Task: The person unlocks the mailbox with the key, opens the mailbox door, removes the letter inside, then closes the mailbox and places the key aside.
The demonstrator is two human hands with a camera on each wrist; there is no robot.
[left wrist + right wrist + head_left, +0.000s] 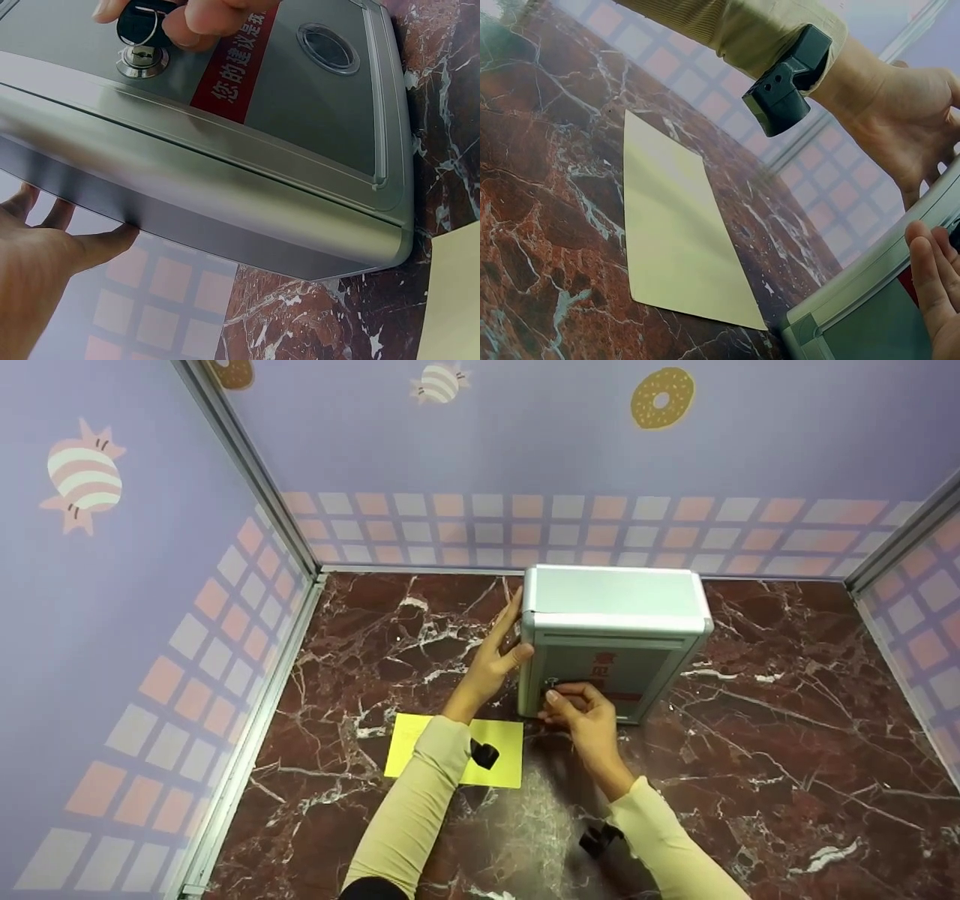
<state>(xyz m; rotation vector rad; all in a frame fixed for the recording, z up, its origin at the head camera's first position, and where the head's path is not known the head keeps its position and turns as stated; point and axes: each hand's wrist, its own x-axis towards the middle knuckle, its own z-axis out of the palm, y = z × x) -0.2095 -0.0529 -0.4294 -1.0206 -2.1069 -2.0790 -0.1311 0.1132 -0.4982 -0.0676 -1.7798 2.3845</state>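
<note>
A silver-framed metal suggestion box (619,592) with red lettering stands upright on the marbled tabletop. Against its left side rests my left hand (491,664), fingers extended along the panel and thumb near the front edge; the left wrist view shows those fingertips on the side panel. My right hand (589,720) is at the front face, where its thumb and fingers pinch a black-headed key (139,26). That key sits in a round metal lock (142,66) beside a red label strip (234,67). A round clear window (328,49) is set lower in the front panel.
A yellow sheet of paper (506,769) lies in front of the box to the left, partly under my left forearm. Patterned wall panels (480,442) close off the back and both sides. Each wrist carries a small black camera mount (780,90).
</note>
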